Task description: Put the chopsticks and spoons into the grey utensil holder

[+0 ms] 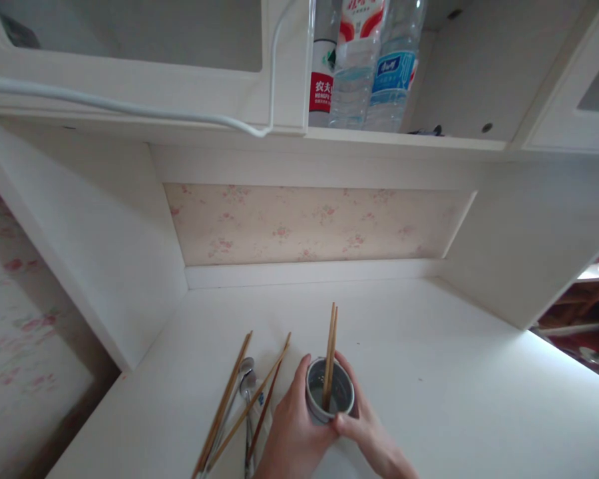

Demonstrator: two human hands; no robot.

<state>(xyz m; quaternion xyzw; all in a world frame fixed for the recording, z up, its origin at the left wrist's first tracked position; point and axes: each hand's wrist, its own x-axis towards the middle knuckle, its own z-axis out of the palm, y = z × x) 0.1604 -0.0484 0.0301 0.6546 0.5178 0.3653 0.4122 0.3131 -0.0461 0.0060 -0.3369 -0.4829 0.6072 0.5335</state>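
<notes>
Both of my hands are wrapped around a grey cup (317, 414) with a pale rim, just above or on the white tabletop; which of the two I cannot tell. My left hand (295, 420) grips its left side and my right hand (362, 419) its right side, with the thumb near the front rim. A pair of wooden chopsticks (331, 346) stands upright in the cup, leaning slightly. Left of my left hand lie more chopsticks (225, 402), some crossed, and two metal spoons (248, 383). A whitish item among them is partly hidden.
The white tabletop (429, 359) runs back to a floral panel (304, 223), with side walls left and right. Overhead, an open cabinet holds several plastic bottles (354, 73). A white cable (180, 113) hangs across the cabinet front. At far right are brown shelves (574, 313).
</notes>
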